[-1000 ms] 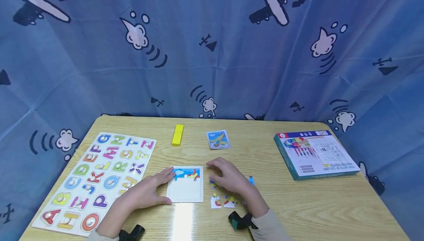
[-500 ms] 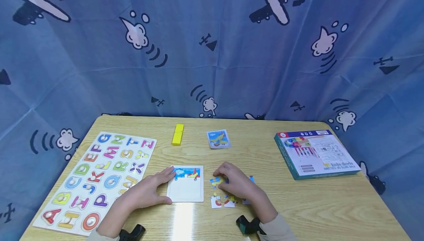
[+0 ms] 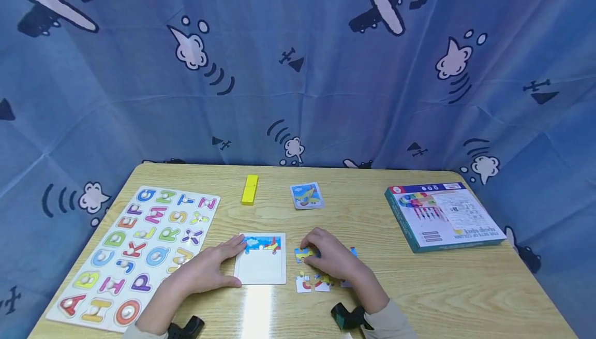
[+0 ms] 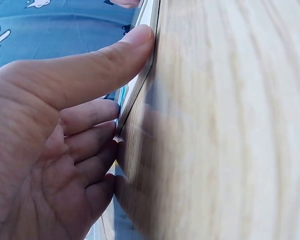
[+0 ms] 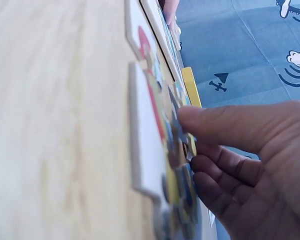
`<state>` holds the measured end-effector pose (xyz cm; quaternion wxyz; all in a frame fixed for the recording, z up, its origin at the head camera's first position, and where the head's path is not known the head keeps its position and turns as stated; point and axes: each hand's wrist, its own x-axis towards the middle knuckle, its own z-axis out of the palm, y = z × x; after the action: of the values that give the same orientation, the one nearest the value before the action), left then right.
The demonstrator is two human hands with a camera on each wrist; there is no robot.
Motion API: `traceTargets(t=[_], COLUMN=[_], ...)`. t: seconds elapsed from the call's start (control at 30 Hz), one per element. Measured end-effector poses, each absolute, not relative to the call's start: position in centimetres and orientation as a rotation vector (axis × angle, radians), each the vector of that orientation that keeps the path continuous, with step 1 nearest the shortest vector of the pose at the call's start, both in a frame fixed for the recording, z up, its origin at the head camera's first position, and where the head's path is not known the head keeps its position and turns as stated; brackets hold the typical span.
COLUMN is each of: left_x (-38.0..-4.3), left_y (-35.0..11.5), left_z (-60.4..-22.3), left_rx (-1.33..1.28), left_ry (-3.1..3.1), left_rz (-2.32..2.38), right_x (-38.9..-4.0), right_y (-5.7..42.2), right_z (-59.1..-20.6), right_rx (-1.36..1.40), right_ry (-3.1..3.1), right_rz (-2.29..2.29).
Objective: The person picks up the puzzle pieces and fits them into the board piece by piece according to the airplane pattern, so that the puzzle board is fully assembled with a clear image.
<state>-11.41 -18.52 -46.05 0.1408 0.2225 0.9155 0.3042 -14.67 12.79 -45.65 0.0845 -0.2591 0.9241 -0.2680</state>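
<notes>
In the head view a white square puzzle tray lies flat, with joined jigsaw pieces along its far edge showing blue sky and a red-and-yellow shape. My left hand rests against the tray's left side, fingers near the far corner and thumb at the near one. Right of the tray, my right hand pinches a blue-and-yellow puzzle piece between thumb and fingers. In the right wrist view that thumb hides part of it. Loose puzzle pieces lie nearer, some under the right hand.
A board of letters lies at the left. Farther back are a yellow block and a small airplane picture card. At the right stands a flat box. A blue curtain hangs behind the table.
My right hand has drawn back slightly to the right from beside the tray, down onto the loose pieces, and now pinches one. My left hand has stayed on the tray.
</notes>
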Motion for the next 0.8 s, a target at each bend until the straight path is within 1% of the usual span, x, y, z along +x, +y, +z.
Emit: traceTargets(t=[0.4,0.8], left_x=[-11.2,-11.6], left_y=[-18.6,-18.6], left_z=[-46.3,-46.1], left_rx=[0.652,0.654], left_ry=[2.644,2.659], left_rz=[0.886,0.852], right_x=[-14.4,-13.9], right_y=[11.9,8.2], right_z=[-45.5,-44.6], right_rx=[-0.849,-1.004], right_ry=[2.753,2.731], right_rz=[-0.812,-0.802])
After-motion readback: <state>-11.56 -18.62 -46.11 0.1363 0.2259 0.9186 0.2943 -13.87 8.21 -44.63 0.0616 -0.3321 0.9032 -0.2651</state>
